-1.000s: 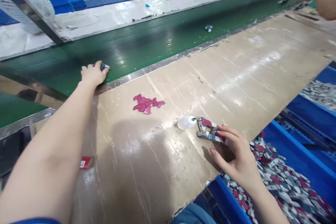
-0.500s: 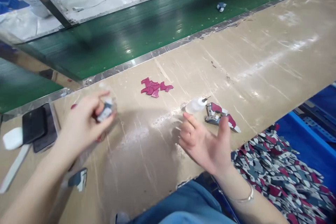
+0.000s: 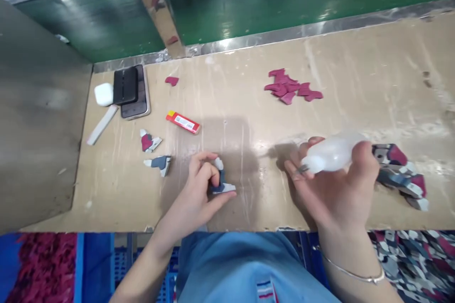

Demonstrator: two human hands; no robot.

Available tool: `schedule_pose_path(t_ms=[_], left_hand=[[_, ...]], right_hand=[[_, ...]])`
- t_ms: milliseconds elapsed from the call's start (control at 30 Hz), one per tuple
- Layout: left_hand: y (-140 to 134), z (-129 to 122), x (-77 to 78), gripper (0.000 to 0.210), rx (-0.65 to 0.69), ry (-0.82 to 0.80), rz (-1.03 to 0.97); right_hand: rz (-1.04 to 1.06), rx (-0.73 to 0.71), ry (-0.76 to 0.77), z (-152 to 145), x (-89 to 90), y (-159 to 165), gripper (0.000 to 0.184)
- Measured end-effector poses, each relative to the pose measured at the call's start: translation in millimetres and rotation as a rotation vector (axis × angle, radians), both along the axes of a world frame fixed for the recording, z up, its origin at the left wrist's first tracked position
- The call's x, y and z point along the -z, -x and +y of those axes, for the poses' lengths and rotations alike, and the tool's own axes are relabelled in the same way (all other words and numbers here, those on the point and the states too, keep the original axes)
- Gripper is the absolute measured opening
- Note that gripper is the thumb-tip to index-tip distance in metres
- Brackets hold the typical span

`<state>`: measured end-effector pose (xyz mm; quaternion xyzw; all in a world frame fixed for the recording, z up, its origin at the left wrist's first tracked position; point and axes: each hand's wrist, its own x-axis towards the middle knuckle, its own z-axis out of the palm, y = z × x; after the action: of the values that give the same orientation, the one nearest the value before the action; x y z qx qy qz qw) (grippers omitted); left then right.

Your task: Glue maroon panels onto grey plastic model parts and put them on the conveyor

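Observation:
Between the thumb and fingers of my left hand [image 3: 199, 187] is a small grey-and-white plastic part [image 3: 223, 183], held just above the tabletop. My right hand [image 3: 330, 194] is closed around a translucent squeeze bottle [image 3: 334, 152], tilted so its thin metal needle tip points left. Close to the right hand lie several assembled grey, white and maroon parts [image 3: 401, 175]. Left of my left hand rest a grey-and-white part [image 3: 159, 164] and a maroon-and-white part [image 3: 149, 141]. A pile of flat maroon pieces [image 3: 284, 86] lies farther back.
A red lighter [image 3: 183, 122], a single maroon piece [image 3: 172, 81], a phone [image 3: 144, 99] under a black block [image 3: 125, 85], and a white case [image 3: 104, 94] lie at left. Metal panel [image 3: 39, 118] bounds the left. Behind runs a green conveyor [image 3: 249, 4]. Bins of parts [image 3: 419, 260] stand below.
My view has swung left. The right hand, empty before, now holds the squeeze bottle, lifted off the table. My left hand has brought its part nearer to me.

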<state>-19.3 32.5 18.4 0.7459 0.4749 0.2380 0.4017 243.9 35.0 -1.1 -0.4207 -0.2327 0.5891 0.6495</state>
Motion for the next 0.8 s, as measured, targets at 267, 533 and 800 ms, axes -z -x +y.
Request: schedule_pose_path(t_ms=[267, 533, 800], left_hand=[[-12, -8, 19.2, 0.055, -0.118, -0.031, -0.185], [-13, -6, 18.9, 0.060, -0.090, -0.003, -0.236], [-13, -6, 18.8, 0.060, -0.073, -0.001, -0.252]], right_hand=[[-0.827, 0.144, -0.270, -33, 3.0, 48, 0.037], [-1.167, 0.176, -0.440, -33, 13.1, 46, 0.048], [-0.967, 0.118, -0.179, -52, 12.4, 38, 0.039]])
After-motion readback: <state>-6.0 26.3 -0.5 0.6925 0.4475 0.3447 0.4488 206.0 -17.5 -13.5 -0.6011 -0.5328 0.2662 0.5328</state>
